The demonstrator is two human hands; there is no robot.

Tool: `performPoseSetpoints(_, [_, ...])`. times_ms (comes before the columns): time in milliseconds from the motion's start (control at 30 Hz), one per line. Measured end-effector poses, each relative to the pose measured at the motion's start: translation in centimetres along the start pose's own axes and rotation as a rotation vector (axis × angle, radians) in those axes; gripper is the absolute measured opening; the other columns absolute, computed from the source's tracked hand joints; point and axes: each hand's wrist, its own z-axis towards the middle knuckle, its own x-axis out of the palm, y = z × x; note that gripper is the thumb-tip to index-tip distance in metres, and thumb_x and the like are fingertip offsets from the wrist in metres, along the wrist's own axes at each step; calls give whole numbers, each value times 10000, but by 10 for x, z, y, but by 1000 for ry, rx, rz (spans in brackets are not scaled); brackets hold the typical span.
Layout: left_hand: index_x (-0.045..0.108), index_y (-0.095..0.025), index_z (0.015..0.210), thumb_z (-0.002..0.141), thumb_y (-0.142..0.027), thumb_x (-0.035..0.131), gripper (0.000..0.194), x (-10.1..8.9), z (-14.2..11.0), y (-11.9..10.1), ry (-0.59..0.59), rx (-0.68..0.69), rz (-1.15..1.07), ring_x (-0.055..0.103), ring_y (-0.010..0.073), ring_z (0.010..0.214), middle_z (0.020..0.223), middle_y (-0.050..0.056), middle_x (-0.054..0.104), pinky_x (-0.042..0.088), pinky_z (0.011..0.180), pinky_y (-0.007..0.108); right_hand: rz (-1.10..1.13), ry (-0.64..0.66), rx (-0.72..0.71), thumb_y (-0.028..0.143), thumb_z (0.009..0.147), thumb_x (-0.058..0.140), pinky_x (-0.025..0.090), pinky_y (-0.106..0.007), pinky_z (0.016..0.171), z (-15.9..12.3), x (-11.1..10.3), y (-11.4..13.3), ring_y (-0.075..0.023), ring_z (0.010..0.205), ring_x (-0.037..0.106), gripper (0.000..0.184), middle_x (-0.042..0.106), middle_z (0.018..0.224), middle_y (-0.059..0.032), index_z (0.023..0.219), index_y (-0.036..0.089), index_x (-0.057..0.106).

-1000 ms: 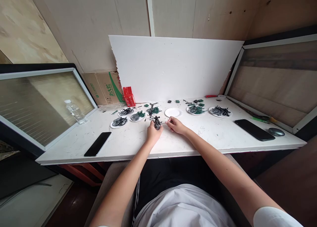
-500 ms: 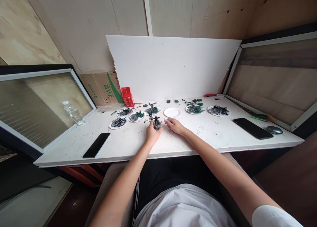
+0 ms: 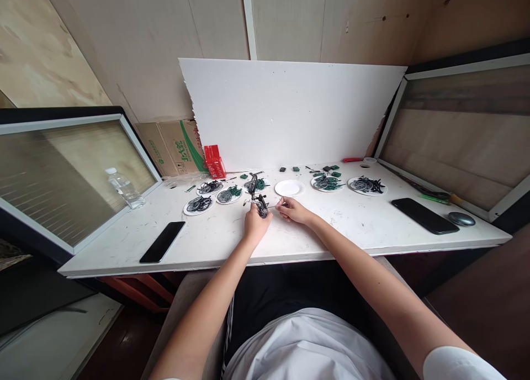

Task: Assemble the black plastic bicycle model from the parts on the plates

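My left hand (image 3: 255, 225) is closed around a small black model bicycle (image 3: 261, 206), raised just above the table's near part. One of its dark wheels points away from me, and fine thin parts stick out to the left. To its right, my right hand (image 3: 291, 210) pinches a thin tool like a small screwdriver (image 3: 272, 206), whose tip reaches the model's side. The fingers cover most of that tool. Behind the hands lie a bare white plate (image 3: 289, 188) and a plate of green and black parts (image 3: 260, 185).
More plates of black parts (image 3: 199, 205) and green parts (image 3: 327, 183) stand left and right. Phones (image 3: 162, 242) (image 3: 424, 215) lie at both sides, with a mouse (image 3: 461, 218) at far right. A water bottle (image 3: 125, 188), red box (image 3: 215, 162) and white board (image 3: 293, 115) stand behind.
The view has shifted very slightly. Both hands keep their hold on the model bicycle and the tool, with hardly any visible movement.
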Motion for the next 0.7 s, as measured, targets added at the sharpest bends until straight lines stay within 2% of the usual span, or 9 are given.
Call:
performPoseSetpoints(333, [607, -210, 996, 827, -263, 768, 239, 3, 2, 5, -10, 30, -65, 755, 252, 792, 841, 97, 776, 533, 686, 294, -26, -25, -21, 768, 966, 541, 386, -282, 539, 6, -1, -12, -125, 501, 461, 545, 487, 598, 62, 835, 245, 459])
performPoseSetpoints(567, [629, -202, 1005, 835, -253, 759, 220, 5, 3, 5, 9, 52, -23, 759, 258, 817, 857, 103, 780, 546, 725, 308, -95, -127, -21, 781, 957, 539, 350, -295, 521, 8, 0, -11, -138, 462, 433, 587, 456, 510, 51, 772, 225, 575])
performPoseSetpoints(700, [637, -206, 1010, 828, -257, 769, 231, 6, 3, 5, 18, 73, -12, 762, 254, 831, 863, 92, 782, 552, 742, 308, -89, -146, -11, 743, 970, 540, 370, -297, 528, 6, 2, -9, -145, 481, 450, 532, 477, 532, 51, 824, 231, 553])
